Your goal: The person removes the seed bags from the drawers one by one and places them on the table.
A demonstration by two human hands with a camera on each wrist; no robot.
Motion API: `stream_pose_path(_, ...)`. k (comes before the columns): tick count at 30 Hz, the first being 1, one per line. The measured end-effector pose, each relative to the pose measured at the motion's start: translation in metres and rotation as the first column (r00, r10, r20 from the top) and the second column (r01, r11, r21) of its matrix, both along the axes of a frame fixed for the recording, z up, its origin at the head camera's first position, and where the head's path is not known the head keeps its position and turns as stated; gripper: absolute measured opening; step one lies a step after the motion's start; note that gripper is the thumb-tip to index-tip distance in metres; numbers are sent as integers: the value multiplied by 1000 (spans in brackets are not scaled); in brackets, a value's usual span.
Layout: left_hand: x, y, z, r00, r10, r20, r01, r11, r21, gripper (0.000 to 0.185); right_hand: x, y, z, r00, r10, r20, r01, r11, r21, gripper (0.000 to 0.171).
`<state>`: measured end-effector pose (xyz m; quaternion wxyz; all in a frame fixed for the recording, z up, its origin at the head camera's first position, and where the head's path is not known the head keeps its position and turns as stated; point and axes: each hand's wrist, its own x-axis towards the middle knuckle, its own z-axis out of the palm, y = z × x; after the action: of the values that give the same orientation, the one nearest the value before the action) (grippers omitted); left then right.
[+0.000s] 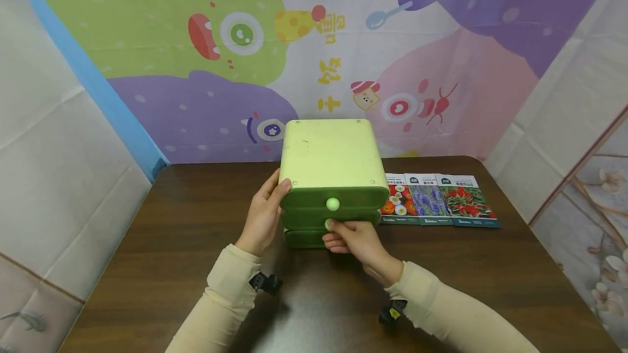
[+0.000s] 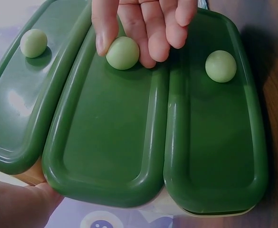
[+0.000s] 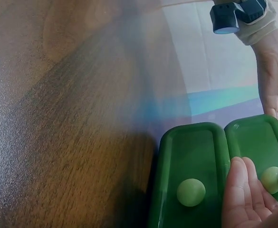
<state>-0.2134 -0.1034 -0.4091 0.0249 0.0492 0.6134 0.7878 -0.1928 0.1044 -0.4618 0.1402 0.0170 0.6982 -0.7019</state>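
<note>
A small light-green chest of drawers (image 1: pixel 333 151) with three dark-green drawer fronts stands on the table. My left hand (image 1: pixel 261 217) rests along its left side, with the thumb at the upper front corner. The right hand (image 1: pixel 358 241) pinches the round pale-green knob (image 2: pixel 122 53) of the middle drawer (image 2: pixel 105 128) between thumb and index finger; its other fingers lie below the knob. Above it, the top drawer's knob (image 1: pixel 332 204) is untouched. The bottom drawer (image 2: pixel 215 142) has its own knob (image 2: pixel 221 66), hidden behind the right hand in the head view.
Three flower-picture packets (image 1: pixel 430 200) lie side by side to the right of the chest. The brown wooden table (image 1: pixel 171 266) reaches back to a cartoon-printed cloth (image 1: pixel 196 119). Wrist cameras sit on both sleeves.
</note>
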Motion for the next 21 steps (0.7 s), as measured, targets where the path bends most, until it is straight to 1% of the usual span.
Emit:
stream_pose_path(3,1,-1,-1,1000,-1,3,1,1000,-5,66,-1,0,-1,1000,2,17,-1,1000,-8,42)
stream_pose_path(10,1,-1,-2,1000,1,3,-1,1000,2,66,-1,0,0,1000,10,23,-10,1000,-17,42)
stream_pose_path(21,0,-1,3,1000,-2,-3,2,1000,1,64,1,2,3,1000,20,23,-20,1000,-21,45)
